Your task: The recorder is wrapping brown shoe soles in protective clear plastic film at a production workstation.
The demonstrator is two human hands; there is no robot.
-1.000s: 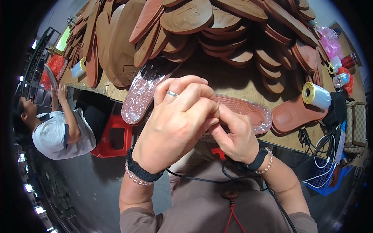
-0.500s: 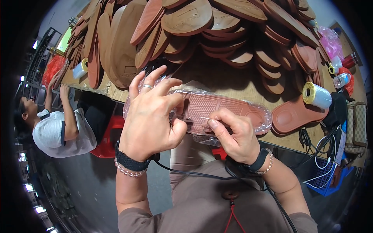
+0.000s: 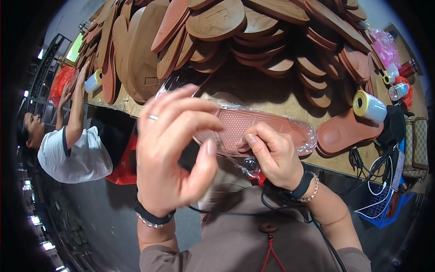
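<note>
A reddish-brown shoe sole (image 3: 274, 129) with a honeycomb texture lies at the table's near edge, wrapped in clear plastic film (image 3: 311, 136). Raised above its left end is my left hand (image 3: 170, 145), slightly blurred, its fingers curved and spread with nothing seen between them; it hides part of that end. My right hand (image 3: 274, 152) is closed in a pinch over the middle of the sole, thumb against forefinger. What sits in that pinch is too small to make out. Loose film (image 3: 247, 165) hangs below the table edge.
Large stacks of soles (image 3: 217, 22) fill the back of the wooden table (image 3: 253, 97). At right, a film roll (image 3: 369, 109) rests on another sole (image 3: 342, 136), near black cables (image 3: 362, 161) and a blue basket (image 3: 378, 208). A co-worker (image 3: 74, 154) sits at left.
My left hand has come away from the sole's left end, rising and opening. A thin pale strip seen in my right pinch no longer shows. The co-worker's arms have moved upward.
</note>
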